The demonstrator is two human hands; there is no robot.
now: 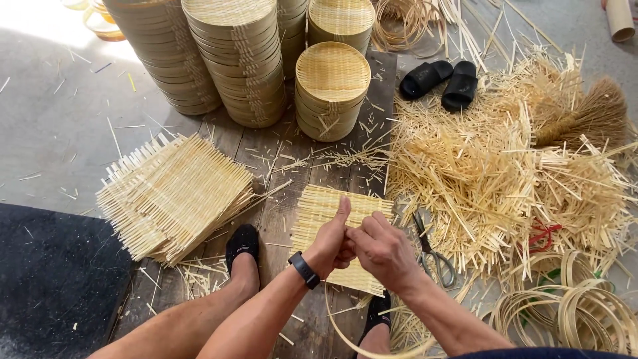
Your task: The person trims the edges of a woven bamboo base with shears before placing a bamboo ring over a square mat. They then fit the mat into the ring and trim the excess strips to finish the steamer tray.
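Setting: concrete floor (53, 119) with a dark plank platform (266, 219) laid over it as work surface, a black mat (46, 279) at the near left corner. Largest items: tall stacks of round woven bamboo trays (239, 60) at the far edge, set back out of the working area; a broad heap of cut bamboo splints (478, 179) to the right, within arm's reach, with a straw broom (591, 116) lying on it. Stack of square woven mats (173, 193) to the left, piled flat. Coils of bamboo hoop strip (578, 312) at lower right. Pair of black slippers (442, 80) parked beyond the heap. Single woven mat (332, 233) lying flat on the planks between the person's feet, directly beneath the hands. Scissors (432, 252) just right of that mat, blades toward the heap. Left hand (332, 242), wristband on, and right hand (382, 249) are pressed together over the mat, fingers pinched on a thin bamboo strip (345, 332) that curves down toward the knees.
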